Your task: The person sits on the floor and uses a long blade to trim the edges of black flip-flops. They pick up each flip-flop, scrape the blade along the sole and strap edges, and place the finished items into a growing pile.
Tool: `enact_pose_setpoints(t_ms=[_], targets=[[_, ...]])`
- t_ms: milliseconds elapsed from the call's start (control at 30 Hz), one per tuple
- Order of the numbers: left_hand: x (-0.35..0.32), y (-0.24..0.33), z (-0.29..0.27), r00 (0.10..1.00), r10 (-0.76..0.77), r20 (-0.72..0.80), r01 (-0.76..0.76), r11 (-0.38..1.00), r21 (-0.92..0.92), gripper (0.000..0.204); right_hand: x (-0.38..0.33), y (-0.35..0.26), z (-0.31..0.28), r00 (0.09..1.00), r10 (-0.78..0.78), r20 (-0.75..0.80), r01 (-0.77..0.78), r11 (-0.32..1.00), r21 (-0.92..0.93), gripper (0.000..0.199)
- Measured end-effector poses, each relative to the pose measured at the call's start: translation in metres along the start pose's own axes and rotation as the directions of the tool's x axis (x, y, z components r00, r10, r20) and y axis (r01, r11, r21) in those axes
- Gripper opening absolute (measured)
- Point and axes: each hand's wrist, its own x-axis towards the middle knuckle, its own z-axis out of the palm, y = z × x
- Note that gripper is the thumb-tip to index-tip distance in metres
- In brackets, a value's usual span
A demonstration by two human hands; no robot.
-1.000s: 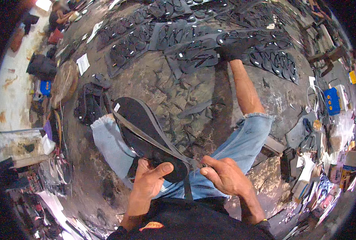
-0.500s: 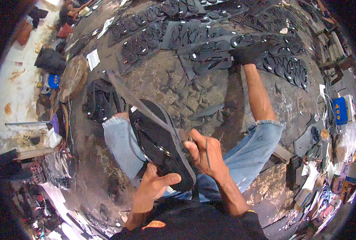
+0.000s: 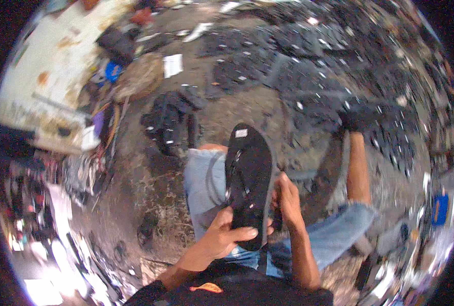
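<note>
A black flip-flop sandal [image 3: 249, 168] with dark straps and a small white label at its toe stands over my lap, toe pointing away. My left hand [image 3: 224, 235] grips its heel end, thumb across the footbed and fingers underneath. Close by the sandal's right edge, my right hand [image 3: 288, 201] is closed, with a dark handle-like piece partly showing at its fingers. That is where the earlier frame shows a long-bladed knife. The blade cannot be made out now, and motion blurs the picture.
Rows of black sandals [image 3: 298, 76] lie on dark sheets across the far floor. A dark heap [image 3: 171, 120] sits left of my knee, near a round block [image 3: 139, 76] and white paper [image 3: 173, 65]. Clutter lines both sides; a blue box [image 3: 440, 209] stands right.
The view has swung, shifting the surroundings. The sandal has turned more upright, footbed facing me. My right hand and the knife blade have come off across its top; the blade has dropped from sight.
</note>
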Motion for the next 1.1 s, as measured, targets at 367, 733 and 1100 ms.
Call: enact_pose_setpoints(t_ms=[367,733,1100], targets=[[0.101,0.133,-0.26,0.448,0.616,-0.647,-0.6,0.744,0.293,0.065,-0.094,-0.025,-0.089,0.845,0.013,-0.535,0.172,0.94,0.295,0.038],[0.223,-0.012,-0.392,0.473,0.78,-0.41,0.395,0.228,0.89,0.06,-0.081,-0.033,-0.058,0.818,0.056,-0.572,0.077,0.976,0.205,0.042],[0.15,0.174,-0.412,0.645,0.427,-0.634,-0.277,0.904,0.326,0.061,-0.201,-0.043,-0.142,0.567,-0.229,-0.792,0.512,0.85,0.121,0.025]])
